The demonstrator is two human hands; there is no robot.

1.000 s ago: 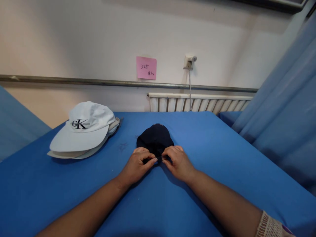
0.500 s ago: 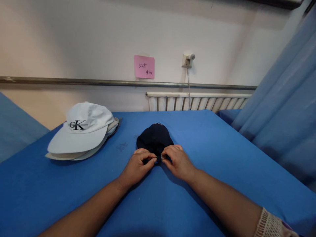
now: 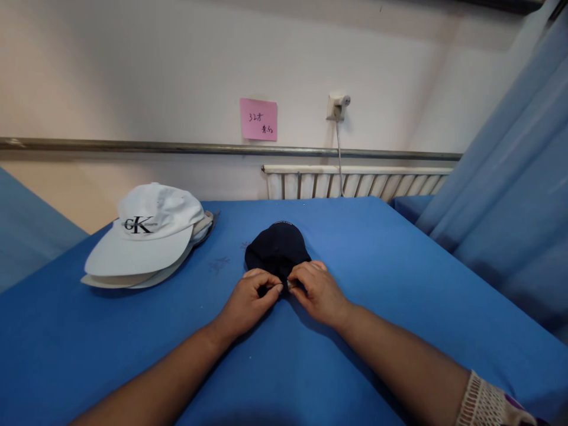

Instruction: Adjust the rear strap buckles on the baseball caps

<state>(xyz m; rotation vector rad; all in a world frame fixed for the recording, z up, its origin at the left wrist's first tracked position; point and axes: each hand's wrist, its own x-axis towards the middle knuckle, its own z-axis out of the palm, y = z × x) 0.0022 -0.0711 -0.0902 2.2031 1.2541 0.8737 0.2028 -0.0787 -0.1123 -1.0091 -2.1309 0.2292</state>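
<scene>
Head view: left hand [image 3: 251, 299] and right hand [image 3: 318, 294] are pinching a dark cap [image 3: 278, 242], adjustment seemingly unfinished; stacked caps [image 3: 151, 248] are lying left of it.

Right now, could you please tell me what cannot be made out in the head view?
Dark cap: near edge, head view, partly hidden by the left hand and right hand.
Lower caps: crowns, head view, mostly hidden by the white cap.
Small lettering on that cap: head view, too small.
Sleeve: head view, cut off by the bottom edge.
</scene>
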